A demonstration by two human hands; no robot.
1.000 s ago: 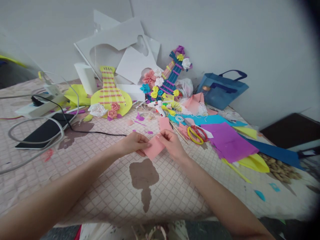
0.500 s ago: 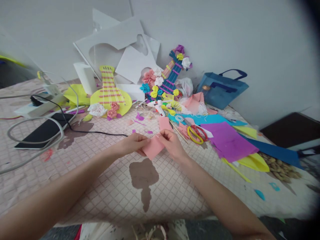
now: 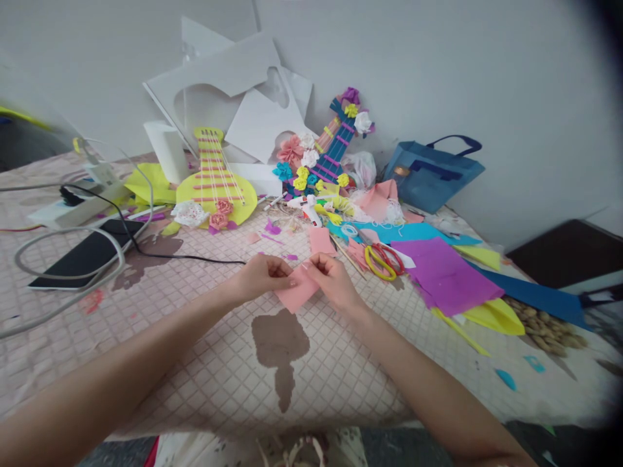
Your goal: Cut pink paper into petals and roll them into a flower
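A small pink paper piece (image 3: 298, 295) is held up between both hands above the table. My left hand (image 3: 265, 277) pinches its upper left edge, the thumb lying on the front. At the upper right edge, my right hand (image 3: 331, 279) grips the same piece between thumb and fingers. Just behind my hands lies another pink paper piece (image 3: 321, 241). Scissors (image 3: 381, 263) with yellow handles rest to the right of my right hand, beside a red-handled pair (image 3: 395, 259).
A yellow paper guitar (image 3: 217, 188) and a flower-covered blue one (image 3: 335, 152) lean at the back. Around them are a white glue gun (image 3: 309, 209), purple paper (image 3: 445, 272) and a blue bag (image 3: 433, 170). Left are a black tablet-like slab (image 3: 87, 256) and cables.
My left hand has shifted slightly, its thumb now further over the face of the pink paper. The right hand stays nearly in place.
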